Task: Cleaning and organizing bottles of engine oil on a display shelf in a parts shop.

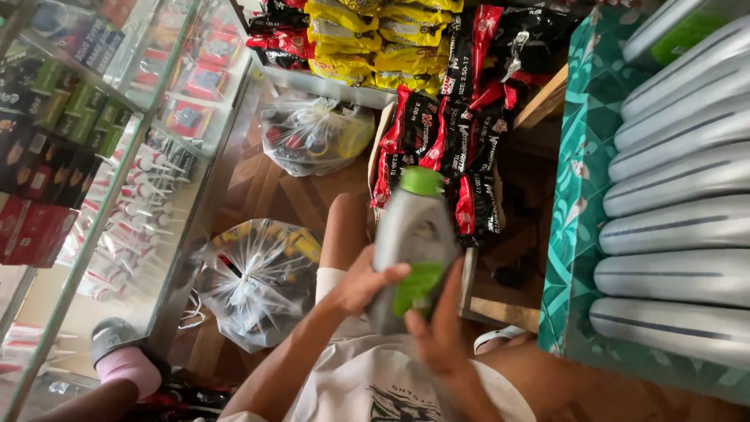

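**Grey bottle held in both hands beside a full carton**

The person holds a grey bottle (412, 250) with a green cap upright in front of the chest, near the middle of the view. The left hand (363, 283) wraps around its lower left side, thumb across the front above the green label. The right hand (441, 328) grips it from below and from the right, fingers closed up the label side. Both hands are clenched on the bottle; neither is free.

To the right, a teal patterned carton (574, 234) holds a row of matching grey bottles (680, 227) lying on their sides, packed close together. Judging by this, the bottle in hand is one out of the carton or not yet in it; I cannot tell which.

Far behind the bottle lie red and black packets (461, 141), with yellow packets (367, 47) stacked further off. Two knotted clear plastic bags (258, 281) sit on the wooden floor (266, 187) to the left, next to a glass display case (101, 156) filled with small boxed goods.
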